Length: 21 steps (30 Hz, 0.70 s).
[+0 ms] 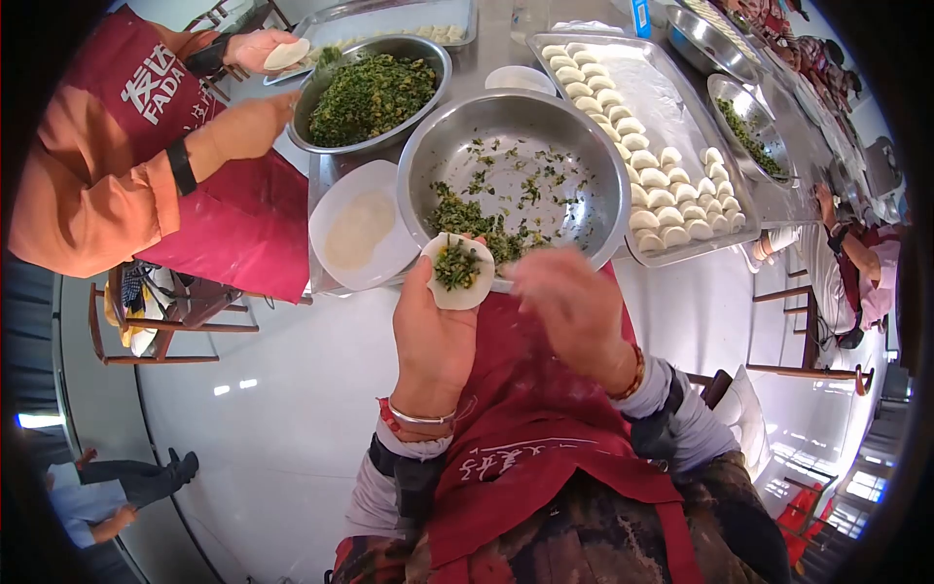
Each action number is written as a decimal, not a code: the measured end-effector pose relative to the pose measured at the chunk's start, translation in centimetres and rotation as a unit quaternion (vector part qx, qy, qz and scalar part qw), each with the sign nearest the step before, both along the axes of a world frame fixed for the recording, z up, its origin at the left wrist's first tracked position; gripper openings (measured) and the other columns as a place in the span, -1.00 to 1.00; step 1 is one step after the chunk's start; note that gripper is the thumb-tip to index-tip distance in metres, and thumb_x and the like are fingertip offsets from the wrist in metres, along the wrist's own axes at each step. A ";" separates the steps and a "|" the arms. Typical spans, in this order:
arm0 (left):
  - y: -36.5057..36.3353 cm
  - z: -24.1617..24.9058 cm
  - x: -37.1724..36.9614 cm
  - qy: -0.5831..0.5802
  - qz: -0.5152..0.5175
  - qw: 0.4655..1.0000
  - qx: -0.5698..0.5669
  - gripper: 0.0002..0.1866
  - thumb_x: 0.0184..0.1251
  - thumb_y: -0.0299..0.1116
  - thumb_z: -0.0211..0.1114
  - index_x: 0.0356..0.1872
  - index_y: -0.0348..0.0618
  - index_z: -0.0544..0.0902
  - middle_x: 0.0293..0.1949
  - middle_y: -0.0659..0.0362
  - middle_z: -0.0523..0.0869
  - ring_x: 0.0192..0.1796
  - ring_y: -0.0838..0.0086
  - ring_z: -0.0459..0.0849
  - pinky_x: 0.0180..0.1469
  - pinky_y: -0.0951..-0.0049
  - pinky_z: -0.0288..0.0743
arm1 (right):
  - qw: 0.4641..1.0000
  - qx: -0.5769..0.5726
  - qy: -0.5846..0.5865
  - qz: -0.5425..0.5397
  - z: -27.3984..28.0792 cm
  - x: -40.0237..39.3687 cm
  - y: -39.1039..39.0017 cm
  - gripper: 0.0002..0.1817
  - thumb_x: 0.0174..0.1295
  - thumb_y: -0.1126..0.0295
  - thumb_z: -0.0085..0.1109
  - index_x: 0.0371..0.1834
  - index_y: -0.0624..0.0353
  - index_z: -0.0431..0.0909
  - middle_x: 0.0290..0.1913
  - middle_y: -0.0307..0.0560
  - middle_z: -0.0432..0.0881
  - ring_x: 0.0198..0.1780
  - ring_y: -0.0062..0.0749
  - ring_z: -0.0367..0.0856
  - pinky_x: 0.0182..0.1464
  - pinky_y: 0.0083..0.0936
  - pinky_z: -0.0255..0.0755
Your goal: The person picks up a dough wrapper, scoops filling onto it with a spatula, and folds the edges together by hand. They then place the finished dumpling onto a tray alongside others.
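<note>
On my left hand (435,336) lies a round dough wrapper (479,289), with green chopped filling (455,265) heaped at its middle; the thumb and fingers hold its edge. My right hand (574,311) is just right of the wrapper, its fingers smeared by motion, so what they hold, if anything, cannot be made out. Both hands are at the near rim of a large steel bowl (610,165), which has scattered green filling along its bottom. A white plate (387,263) with wrappers (360,229) sits left of that bowl.
A metal tray (671,258) of folded dumplings (671,216) stands at the right, beside a smaller filling bowl (749,127). Back left is a full bowl of filling (375,97). A co-worker in an orange sleeve (97,204) holds a wrapper (287,54) there.
</note>
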<state>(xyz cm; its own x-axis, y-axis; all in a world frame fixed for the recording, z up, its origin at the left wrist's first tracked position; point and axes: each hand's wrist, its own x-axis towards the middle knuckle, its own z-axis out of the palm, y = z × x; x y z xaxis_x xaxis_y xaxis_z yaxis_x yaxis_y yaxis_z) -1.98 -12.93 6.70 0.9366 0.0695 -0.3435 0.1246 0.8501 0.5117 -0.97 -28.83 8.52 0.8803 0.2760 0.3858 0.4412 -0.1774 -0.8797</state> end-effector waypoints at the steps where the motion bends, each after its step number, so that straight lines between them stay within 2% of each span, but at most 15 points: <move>1: 0.0 0.0 0.0 0.001 -0.002 1.000 0.001 -0.60 0.52 -0.31 -0.17 0.21 -0.36 0.37 0.12 -0.01 0.56 0.19 0.27 0.54 0.24 0.25 0.44 | 0.990 -0.067 -0.118 0.024 -0.6 -0.3 0.0 -0.76 0.18 0.48 0.24 -0.07 0.19 0.60 -0.19 -0.11 0.58 -0.31 -0.36 0.62 -0.32 -0.51 0.56; 2: 0.0 0.0 -0.1 0.003 -0.004 1.000 0.002 -0.60 0.52 -0.31 -0.17 0.20 -0.36 0.37 0.12 -0.01 0.56 0.18 0.27 0.55 0.24 0.26 0.44 | 0.962 -0.133 -0.234 0.048 -1.0 -0.6 0.0 -0.72 0.12 0.52 0.27 -0.06 0.16 0.59 -0.20 -0.11 0.58 -0.30 -0.32 0.62 -0.32 -0.50 0.56; 5: -0.1 -0.4 -0.4 0.024 -0.003 1.000 0.002 -0.60 0.52 -0.30 -0.18 0.19 -0.36 0.38 0.12 -0.02 0.56 0.18 0.28 0.55 0.25 0.25 0.43 | 0.955 -0.162 -0.241 0.063 -1.1 -1.4 -0.1 -0.63 0.02 0.52 0.33 -0.04 0.09 0.57 -0.17 -0.09 0.57 -0.26 -0.22 0.60 -0.32 -0.49 0.57; 8: -0.4 0.2 -0.8 0.023 -0.002 1.000 -0.003 -0.61 0.53 -0.30 -0.18 0.18 -0.36 0.39 0.12 -0.01 0.56 0.19 0.28 0.54 0.25 0.26 0.44 | 0.958 -0.122 -0.249 0.069 -0.9 -0.8 -1.3 -0.67 0.07 0.49 0.33 -0.05 0.15 0.58 -0.15 -0.08 0.58 -0.30 -0.32 0.62 -0.33 -0.52 0.56; 11: -0.5 0.4 -1.0 0.030 0.000 1.000 0.001 -0.61 0.53 -0.30 -0.18 0.18 -0.34 0.39 0.12 0.01 0.56 0.19 0.29 0.54 0.25 0.26 0.45 | 0.999 -0.034 -0.010 0.015 0.5 -1.7 -2.4 -0.77 0.23 0.44 0.23 -0.06 0.26 0.57 -0.12 -0.08 0.60 -0.34 -0.42 0.63 -0.35 -0.57 0.54; 12: -0.6 0.4 -1.1 0.029 -0.003 1.000 0.000 -0.61 0.53 -0.29 -0.18 0.18 -0.34 0.39 0.13 0.02 0.55 0.19 0.30 0.53 0.25 0.26 0.45 | 0.995 0.035 0.090 -0.014 1.1 -1.5 -2.4 -0.78 0.28 0.42 0.17 -0.07 0.29 0.56 -0.12 -0.07 0.60 -0.35 -0.44 0.63 -0.37 -0.59 0.54; 14: -0.9 0.4 -1.4 0.028 -0.010 1.000 -0.001 -0.60 0.54 -0.28 -0.19 0.19 -0.32 0.39 0.13 0.02 0.55 0.20 0.30 0.53 0.24 0.27 0.45 | 0.940 0.172 0.286 -0.073 2.0 -0.8 -2.4 -0.76 0.37 0.39 0.06 -0.08 0.37 0.55 -0.10 -0.06 0.60 -0.37 -0.48 0.63 -0.39 -0.62 0.53; 15: -1.1 0.4 -1.5 0.033 -0.015 0.999 0.002 -0.60 0.54 -0.27 -0.19 0.19 -0.32 0.40 0.13 0.03 0.55 0.20 0.31 0.52 0.24 0.27 0.46 | 0.920 0.214 0.312 -0.101 1.7 -0.3 -2.2 -0.74 0.39 0.36 -0.02 -0.12 0.38 0.54 -0.16 -0.05 0.61 -0.39 -0.45 0.63 -0.44 -0.63 0.55; 18: -1.4 0.5 -1.8 0.041 -0.030 0.999 0.005 -0.60 0.55 -0.26 -0.20 0.19 -0.32 0.40 0.12 0.03 0.55 0.19 0.32 0.52 0.22 0.27 0.47 | 0.862 0.334 0.368 -0.097 -0.1 0.9 -1.6 -0.76 0.36 0.36 0.01 -0.15 0.36 0.54 -0.21 -0.04 0.62 -0.44 -0.47 0.62 -0.47 -0.60 0.59; 21: -1.3 0.5 -2.2 0.033 -0.040 0.999 0.003 -0.58 0.55 -0.26 -0.23 0.21 -0.35 0.38 0.12 0.01 0.54 0.19 0.31 0.52 0.23 0.27 0.45 | 0.855 0.328 0.392 -0.095 -1.2 0.9 -1.6 -0.79 0.35 0.40 0.00 -0.15 0.36 0.52 -0.25 -0.04 0.62 -0.45 -0.49 0.63 -0.48 -0.55 0.63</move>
<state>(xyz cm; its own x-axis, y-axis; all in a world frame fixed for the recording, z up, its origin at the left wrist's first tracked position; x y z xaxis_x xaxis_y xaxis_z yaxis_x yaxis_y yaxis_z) -4.16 -14.24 7.22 0.9142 -0.0014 -0.4054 0.2255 0.8328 0.5056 -0.02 -30.39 7.28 0.9443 0.0500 -0.3253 -0.3105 0.4637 -0.8298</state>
